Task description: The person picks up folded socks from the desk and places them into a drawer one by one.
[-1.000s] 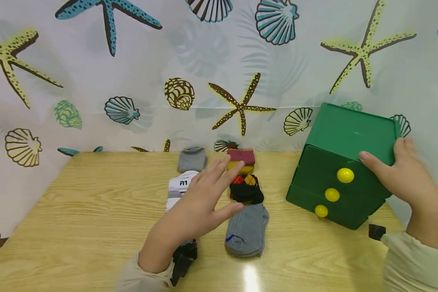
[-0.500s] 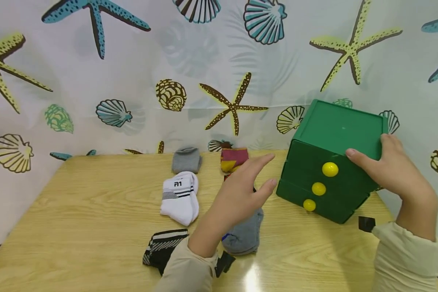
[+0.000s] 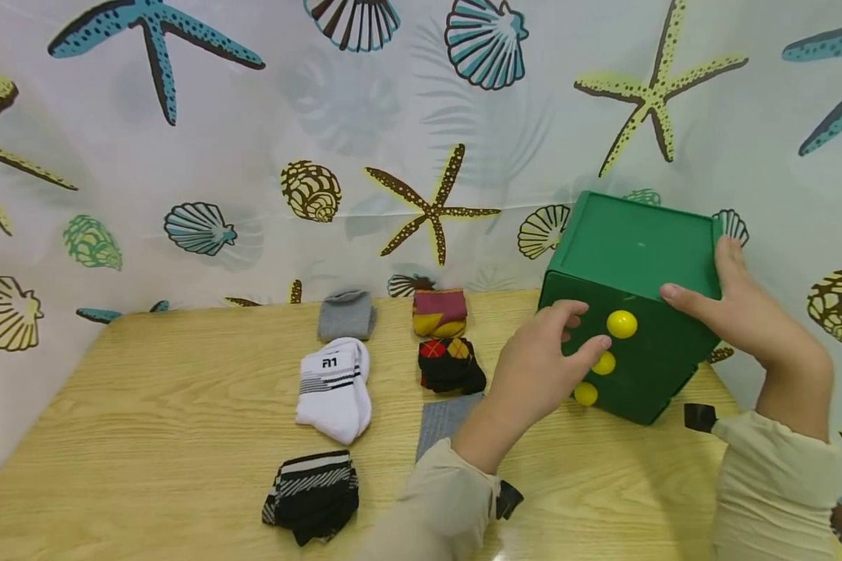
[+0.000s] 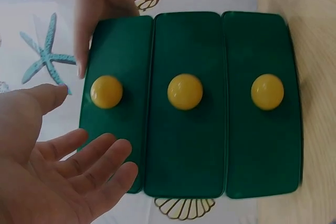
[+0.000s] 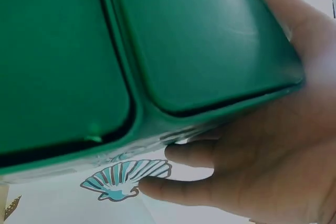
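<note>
Green drawer box [image 3: 638, 257] sits tilted at table's [image 3: 147, 405] right rear, 3 yellow knobs [image 3: 621, 324] facing front. Right hand [image 3: 744, 319] grips its top right corner, thumb on front. Left hand [image 3: 543, 370] w/ fingers loosely spread at knobs, holding nothing. Socks [image 3: 333, 386] lie left.

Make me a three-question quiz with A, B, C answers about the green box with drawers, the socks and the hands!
1. Where does the green drawer box stand?
A. on the table's right side
B. in the middle
C. on the floor

2. How many yellow knobs does it have?
A. two
B. three
C. five

3. What is the right hand doing?
A. lying flat on the table
B. holding a sock
C. holding the box's top corner

Answers:
1 A: the head view shows it right of the socks on the wooden table.
2 B: the left wrist view shows one knob per drawer.
3 C: its thumb lies on the front and its fingers curl behind, while the left hand reaches toward the knobs.
</note>
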The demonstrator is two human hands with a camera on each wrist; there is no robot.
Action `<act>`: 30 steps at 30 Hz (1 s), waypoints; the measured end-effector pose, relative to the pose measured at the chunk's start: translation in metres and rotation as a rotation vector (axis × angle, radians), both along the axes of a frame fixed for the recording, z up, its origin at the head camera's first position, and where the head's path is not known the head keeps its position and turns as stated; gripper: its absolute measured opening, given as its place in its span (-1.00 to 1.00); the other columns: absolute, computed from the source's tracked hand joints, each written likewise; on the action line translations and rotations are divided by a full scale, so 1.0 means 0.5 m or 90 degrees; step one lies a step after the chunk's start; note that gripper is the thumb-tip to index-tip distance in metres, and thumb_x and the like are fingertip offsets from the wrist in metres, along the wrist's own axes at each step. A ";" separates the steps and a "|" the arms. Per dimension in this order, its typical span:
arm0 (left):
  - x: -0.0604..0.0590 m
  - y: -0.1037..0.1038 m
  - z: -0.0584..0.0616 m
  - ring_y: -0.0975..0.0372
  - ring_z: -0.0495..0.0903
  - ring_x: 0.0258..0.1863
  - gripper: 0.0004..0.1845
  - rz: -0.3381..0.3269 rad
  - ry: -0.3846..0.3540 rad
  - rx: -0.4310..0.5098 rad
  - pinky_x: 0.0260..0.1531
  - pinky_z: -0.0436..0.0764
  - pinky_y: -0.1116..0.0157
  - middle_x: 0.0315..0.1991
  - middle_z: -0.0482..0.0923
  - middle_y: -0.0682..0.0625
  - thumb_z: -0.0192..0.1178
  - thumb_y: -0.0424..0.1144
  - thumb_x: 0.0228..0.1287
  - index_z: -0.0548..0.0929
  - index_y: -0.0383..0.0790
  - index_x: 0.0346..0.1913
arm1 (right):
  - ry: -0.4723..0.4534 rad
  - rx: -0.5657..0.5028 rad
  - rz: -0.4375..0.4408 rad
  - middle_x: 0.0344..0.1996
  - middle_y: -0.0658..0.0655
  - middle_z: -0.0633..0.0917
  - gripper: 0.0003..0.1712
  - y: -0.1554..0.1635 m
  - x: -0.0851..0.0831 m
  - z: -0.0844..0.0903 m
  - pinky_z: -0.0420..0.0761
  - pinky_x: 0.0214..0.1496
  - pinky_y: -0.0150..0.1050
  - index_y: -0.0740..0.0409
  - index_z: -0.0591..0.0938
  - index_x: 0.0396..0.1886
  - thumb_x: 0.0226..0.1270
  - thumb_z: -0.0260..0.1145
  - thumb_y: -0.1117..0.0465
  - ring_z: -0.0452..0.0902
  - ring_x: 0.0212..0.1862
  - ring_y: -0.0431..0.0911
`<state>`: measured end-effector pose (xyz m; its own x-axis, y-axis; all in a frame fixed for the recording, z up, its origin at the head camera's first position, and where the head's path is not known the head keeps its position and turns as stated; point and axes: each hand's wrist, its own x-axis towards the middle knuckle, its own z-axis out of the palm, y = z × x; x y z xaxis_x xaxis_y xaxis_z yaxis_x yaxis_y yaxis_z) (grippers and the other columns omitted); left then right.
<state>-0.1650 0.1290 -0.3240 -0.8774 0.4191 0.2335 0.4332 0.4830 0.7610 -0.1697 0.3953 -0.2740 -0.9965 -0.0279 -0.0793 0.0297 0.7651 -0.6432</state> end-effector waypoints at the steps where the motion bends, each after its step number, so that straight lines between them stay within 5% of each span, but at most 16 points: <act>1: 0.000 0.011 -0.001 0.28 0.60 0.02 -0.45 0.002 -0.004 -0.002 -0.09 0.57 0.30 0.14 0.59 0.11 0.22 0.13 0.42 0.50 -0.01 0.36 | -0.002 -0.014 0.005 0.42 0.12 -0.75 0.21 0.006 -0.003 0.000 -0.37 0.39 0.39 0.10 -0.69 0.45 0.52 0.04 -0.27 -0.85 0.44 0.18; 6: -0.001 0.052 -0.007 0.32 0.58 -0.01 -0.40 0.004 -0.021 -0.002 -0.13 0.57 0.33 0.09 0.59 0.15 0.24 0.20 0.36 0.50 0.01 0.34 | -0.008 -0.043 0.015 0.39 0.08 -0.80 0.15 0.025 -0.008 0.002 -0.43 0.36 0.41 0.06 -0.72 0.42 0.56 0.00 -0.21 -0.92 0.40 0.15; 13: -0.019 0.082 -0.027 0.35 0.51 -0.24 -0.55 0.019 -0.026 0.065 -0.28 0.52 0.37 -0.16 0.52 0.17 0.30 0.17 0.31 0.48 -0.01 0.06 | -0.005 0.012 0.024 0.44 0.18 -0.71 0.18 0.016 -0.015 -0.004 -0.42 0.41 0.35 0.21 -0.66 0.45 0.55 0.00 -0.26 -0.84 0.45 0.19; 22: -0.041 0.118 -0.032 0.31 0.38 -0.56 -0.53 0.123 0.067 0.026 -0.58 0.37 0.37 -0.45 0.34 0.14 0.33 0.20 0.28 0.36 -0.04 -0.19 | -0.004 0.032 0.014 0.44 0.20 -0.72 0.25 0.003 -0.024 0.000 -0.34 0.40 0.38 0.23 -0.65 0.45 0.50 0.04 -0.32 -0.81 0.46 0.23; 30: -0.062 0.139 -0.038 0.30 0.33 -0.63 -0.57 0.154 0.139 0.005 -0.65 0.30 0.40 -0.52 0.30 0.11 0.32 0.11 0.31 0.30 -0.05 -0.30 | -0.003 0.008 -0.011 0.43 0.20 -0.73 0.30 0.003 -0.034 -0.004 -0.35 0.41 0.38 0.23 -0.67 0.43 0.46 0.09 -0.33 -0.83 0.45 0.22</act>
<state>-0.1962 0.1985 -0.3428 -0.8803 0.2017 0.4294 0.4597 0.5864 0.6669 -0.1866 0.3968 -0.2762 -0.9963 -0.0101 -0.0849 0.0461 0.7728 -0.6330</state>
